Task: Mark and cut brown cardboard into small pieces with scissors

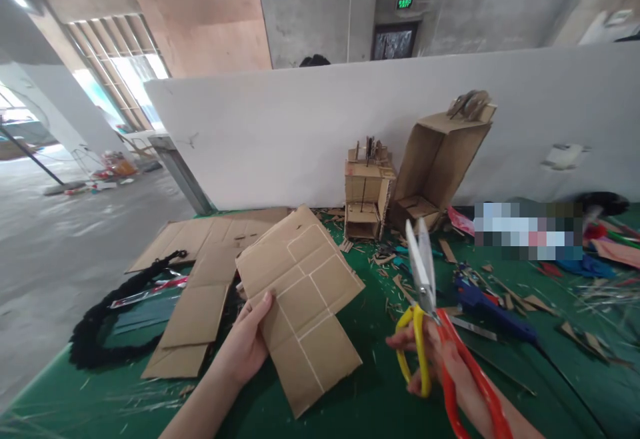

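Observation:
My left hand grips the left edge of a cardboard sheet, thumb on its face. Pale lines are drawn across the sheet, and a corner is notched out on its right side. In my right hand are two pairs of scissors, one with yellow handles and one with red handles. Their blades point up, close together and apart from the sheet. Behind my left hand lies a folded cardboard piece on the green table.
Two cardboard constructions, a small one and a taller one, stand against the white partition. A blue glue gun lies among scraps at right. A black fuzzy coil rests at left.

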Demonstrator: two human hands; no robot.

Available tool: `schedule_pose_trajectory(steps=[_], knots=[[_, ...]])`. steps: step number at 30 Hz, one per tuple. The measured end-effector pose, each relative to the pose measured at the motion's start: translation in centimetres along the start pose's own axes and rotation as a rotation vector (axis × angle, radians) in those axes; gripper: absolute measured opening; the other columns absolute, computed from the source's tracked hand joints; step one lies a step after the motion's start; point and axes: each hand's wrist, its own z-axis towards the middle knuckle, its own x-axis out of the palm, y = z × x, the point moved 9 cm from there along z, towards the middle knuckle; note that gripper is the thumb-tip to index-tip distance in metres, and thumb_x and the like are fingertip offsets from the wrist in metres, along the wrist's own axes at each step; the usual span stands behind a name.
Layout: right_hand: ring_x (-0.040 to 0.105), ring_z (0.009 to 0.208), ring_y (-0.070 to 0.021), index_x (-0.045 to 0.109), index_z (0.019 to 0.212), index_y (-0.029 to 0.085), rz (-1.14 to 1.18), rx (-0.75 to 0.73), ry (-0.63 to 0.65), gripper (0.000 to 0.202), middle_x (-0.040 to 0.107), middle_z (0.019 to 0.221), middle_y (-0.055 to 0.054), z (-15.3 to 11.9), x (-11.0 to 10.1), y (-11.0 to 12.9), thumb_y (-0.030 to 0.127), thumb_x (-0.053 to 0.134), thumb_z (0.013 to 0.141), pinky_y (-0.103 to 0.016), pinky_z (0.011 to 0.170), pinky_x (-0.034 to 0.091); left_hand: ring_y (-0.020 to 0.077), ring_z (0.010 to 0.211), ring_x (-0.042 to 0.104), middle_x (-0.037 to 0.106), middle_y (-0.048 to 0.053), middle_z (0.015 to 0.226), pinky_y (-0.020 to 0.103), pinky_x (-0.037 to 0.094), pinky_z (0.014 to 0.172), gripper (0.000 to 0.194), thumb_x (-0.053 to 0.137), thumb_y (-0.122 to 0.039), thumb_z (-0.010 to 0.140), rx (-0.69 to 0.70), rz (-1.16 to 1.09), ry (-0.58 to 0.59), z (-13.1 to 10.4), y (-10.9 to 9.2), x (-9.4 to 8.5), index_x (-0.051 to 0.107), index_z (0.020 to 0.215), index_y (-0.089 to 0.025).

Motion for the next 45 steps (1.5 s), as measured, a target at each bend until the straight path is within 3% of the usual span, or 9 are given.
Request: schedule_pose_trajectory(steps=[5, 8, 12, 17, 23, 27, 30, 35, 45], knots=[[0.044, 0.121, -0.0347, 0.038, 0.134, 0.026, -0.435, -0.239, -0.088, 0.070, 0.040, 0.139, -0.015, -2.5, -1.0, 2.8, 0.070, 0.032, 0.079, -0.045, 0.084, 0.050, 0.0263, 0.085, 0.068, 0.071, 0.005, 0.093, 0.038, 0.057, 0.074, 0.055, 0.076, -0.014, 0.061, 0.014, 0.056, 0.036, -0.8, -0.2, -0.3, 0.055, 0.110, -0.022], [0.041, 0.124, -0.0347, 0.026, 0.141, 0.026, -0.627, -0.167, -0.123, 0.068, 0.035, 0.143, -0.013, -3.8, -1.0, 3.1, 0.062, 0.032, 0.084, -0.048, 0.094, 0.043, 0.0231, 0.090, 0.067, 0.071, 0.003, 0.094, 0.032, 0.057, 0.078, 0.050, 0.073, -0.011, 0.064, 0.079, 0.014, 0.011, -0.9, -0.8, -1.0, 0.056, 0.110, -0.024], [0.036, 0.128, -0.0327, 0.025, 0.141, 0.024, -0.722, -0.109, -0.092, 0.066, 0.035, 0.143, -0.012, -3.6, -0.7, 3.0, 0.057, 0.036, 0.084, -0.047, 0.098, 0.039, 0.0206, 0.097, 0.064, 0.070, 0.001, 0.102, 0.030, 0.056, 0.081, 0.037, 0.066, -0.012, 0.072, 0.140, -0.038, 0.021, -0.4, -1.6, -1.1, 0.060, 0.105, -0.026], [0.047, 0.116, -0.0318, 0.016, 0.141, 0.018, -0.776, -0.039, -0.077, 0.067, 0.048, 0.126, -0.018, -2.9, 0.4, 3.8, 0.052, 0.036, 0.087, -0.048, 0.092, 0.043, 0.0188, 0.097, 0.064, 0.069, 0.002, 0.105, 0.026, 0.055, 0.080, 0.036, 0.065, -0.013, 0.073, 0.169, -0.071, 0.048, -0.1, -1.9, -0.8, 0.061, 0.106, -0.025], [0.058, 0.091, -0.0254, 0.022, 0.137, 0.019, -0.801, -0.021, 0.028, 0.056, 0.056, 0.102, -0.012, -2.9, 2.3, 4.8, 0.041, 0.038, 0.088, -0.038, 0.077, 0.049, 0.0190, 0.087, 0.067, 0.070, 0.005, 0.097, 0.025, 0.057, 0.072, 0.036, 0.071, -0.012, 0.067, 0.193, -0.083, 0.041, -1.1, -2.8, -0.4, 0.063, 0.101, -0.021], [0.057, 0.075, -0.0204, 0.028, 0.134, 0.020, -0.729, -0.016, 0.124, 0.055, 0.057, 0.097, -0.010, -2.3, 2.8, 4.4, 0.047, 0.040, 0.088, -0.034, 0.069, 0.050, 0.0179, 0.083, 0.067, 0.071, 0.004, 0.091, 0.023, 0.057, 0.069, 0.034, 0.077, -0.016, 0.062, 0.278, -0.076, 0.021, -2.2, -4.7, -0.2, 0.065, 0.094, -0.019], [0.057, 0.078, -0.0216, 0.033, 0.132, 0.019, -0.758, -0.062, 0.130, 0.058, 0.057, 0.096, -0.010, -1.4, 3.3, 4.6, 0.053, 0.042, 0.086, -0.035, 0.071, 0.049, 0.0166, 0.083, 0.067, 0.071, 0.003, 0.090, 0.022, 0.056, 0.069, 0.034, 0.079, -0.020, 0.059, 0.335, -0.098, 0.029, -2.6, -5.5, 0.0, 0.065, 0.091, -0.019], [0.055, 0.093, -0.0260, 0.025, 0.137, 0.017, -0.755, -0.111, 0.169, 0.065, 0.054, 0.107, -0.013, -0.5, 4.6, 4.8, 0.055, 0.039, 0.086, -0.042, 0.082, 0.046, 0.0136, 0.076, 0.066, 0.070, 0.001, 0.083, 0.019, 0.055, 0.066, 0.029, 0.081, -0.022, 0.057, 0.304, -0.082, 0.044, -2.4, -5.1, 0.0, 0.064, 0.080, -0.018], [0.055, 0.083, -0.0215, 0.015, 0.140, 0.014, -0.640, -0.055, 0.260, 0.073, 0.052, 0.108, -0.014, -1.1, 4.7, 4.1, 0.057, 0.038, 0.086, -0.039, 0.081, 0.046, 0.0130, 0.081, 0.066, 0.070, -0.001, 0.083, 0.017, 0.054, 0.071, 0.029, 0.081, -0.022, 0.057, 0.331, -0.062, 0.008, -2.1, -5.2, -0.5, 0.065, 0.081, -0.019]])
